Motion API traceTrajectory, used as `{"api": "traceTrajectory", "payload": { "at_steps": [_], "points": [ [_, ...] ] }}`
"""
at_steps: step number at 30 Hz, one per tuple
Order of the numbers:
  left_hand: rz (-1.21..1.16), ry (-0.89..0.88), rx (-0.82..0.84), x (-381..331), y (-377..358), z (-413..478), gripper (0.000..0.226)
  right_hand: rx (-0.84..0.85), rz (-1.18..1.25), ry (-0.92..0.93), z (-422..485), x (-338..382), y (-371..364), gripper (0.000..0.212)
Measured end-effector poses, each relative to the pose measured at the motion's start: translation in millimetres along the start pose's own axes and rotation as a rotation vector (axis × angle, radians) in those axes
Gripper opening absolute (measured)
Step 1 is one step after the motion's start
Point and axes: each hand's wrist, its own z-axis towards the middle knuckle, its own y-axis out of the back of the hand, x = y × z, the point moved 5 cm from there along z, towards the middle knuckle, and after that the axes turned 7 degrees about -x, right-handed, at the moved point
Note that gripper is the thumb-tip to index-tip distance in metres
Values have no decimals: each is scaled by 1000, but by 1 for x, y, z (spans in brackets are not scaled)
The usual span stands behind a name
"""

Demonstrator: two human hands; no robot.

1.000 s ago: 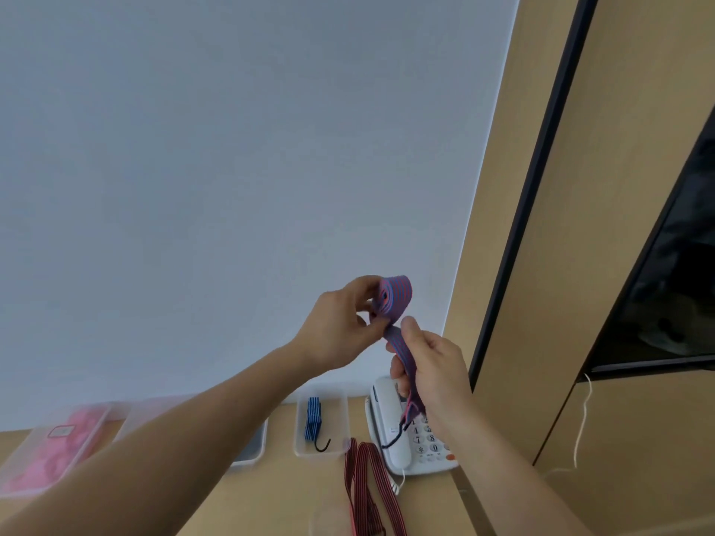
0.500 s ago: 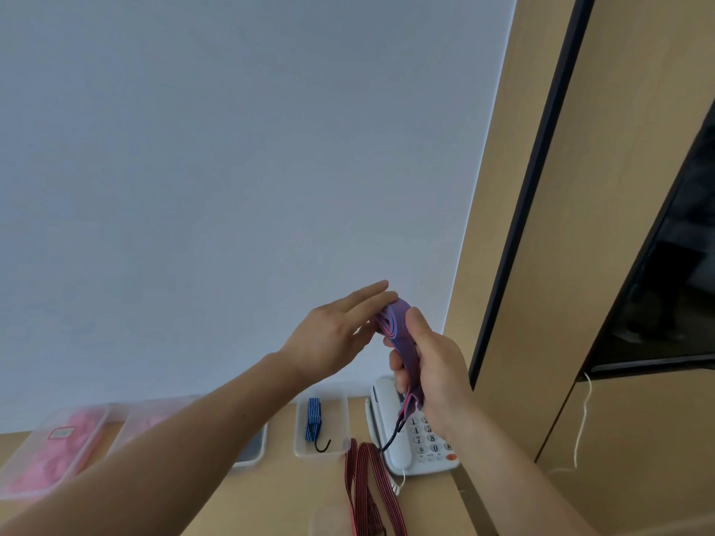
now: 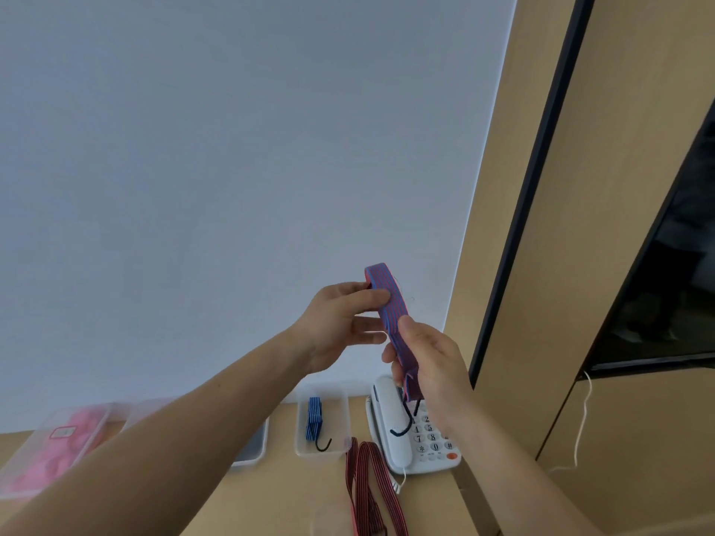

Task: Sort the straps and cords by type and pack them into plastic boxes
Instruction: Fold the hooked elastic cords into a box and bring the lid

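Observation:
Raised above the desk is a folded purple-and-red striped bungee strap (image 3: pixel 390 303), held by both hands. My left hand (image 3: pixel 340 323) pinches its upper fold between thumb and fingers. My right hand (image 3: pixel 429 361) grips the lower part, and black hooks (image 3: pixel 404 425) dangle below it. A clear plastic box (image 3: pixel 323 448) on the desk holds a folded blue striped strap (image 3: pixel 314 419) with a black hook. A red-and-black striped strap (image 3: pixel 371 493) lies loose on the desk in front.
A white desk phone (image 3: pixel 394 442) sits right of the small box. Further left stand a clear box (image 3: pixel 249 456) partly behind my arm and a clear box with pink items (image 3: pixel 58 450). A wooden panel (image 3: pixel 638 439) rises at the right.
My left hand opened briefly half a second ago and now pinches the strap's top fold again. The strap is stretched taller between the hands.

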Motion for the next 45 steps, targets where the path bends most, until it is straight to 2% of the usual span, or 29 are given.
{"api": "traceTrajectory", "payload": {
  "at_steps": [3, 8, 10, 14, 21, 27, 31, 33, 35, 37, 40, 42, 45],
  "points": [
    [0, -30, -39, 0, 1, 1, 31, 45, 9, -43, 2, -3, -1, 52],
    [-110, -6, -132, -1, 17, 10, 26, 216, 177, -88, 1, -11, -1, 39],
    [-117, -1, -124, 0, 20, 11, 21, 189, 136, -64, 1, -12, -1, 39],
    [-75, -40, -109, -1, 18, 8, 23, 60, -17, -67, 1, -12, -1, 21],
    [70, -217, -120, -5, 8, -3, 34, -103, -206, -168, 3, -14, 2, 23],
    [353, -443, -82, -10, 3, -10, 47, -122, -109, -192, 4, -11, 1, 23],
    [611, -725, -35, -11, -3, -20, 48, -73, 30, -217, 8, -11, 0, 28],
    [757, -859, 17, -9, -9, -24, 48, -77, 21, -217, 10, -12, 1, 36],
    [880, -957, 41, -8, -12, -27, 50, -94, 17, -233, 11, -13, 2, 35],
    [974, -1087, 54, -10, -15, -29, 48, -98, 40, -244, 11, -12, 2, 32],
    [1107, -1284, 102, -9, -19, -30, 40, -50, 92, -255, 9, -7, 0, 38],
    [1147, -1351, 137, -7, -20, -30, 36, -20, 141, -239, 7, -3, 0, 43],
    [1219, -1353, 120, -4, -18, -27, 36, 28, 158, -219, 6, 0, -2, 56]
  ]
}}
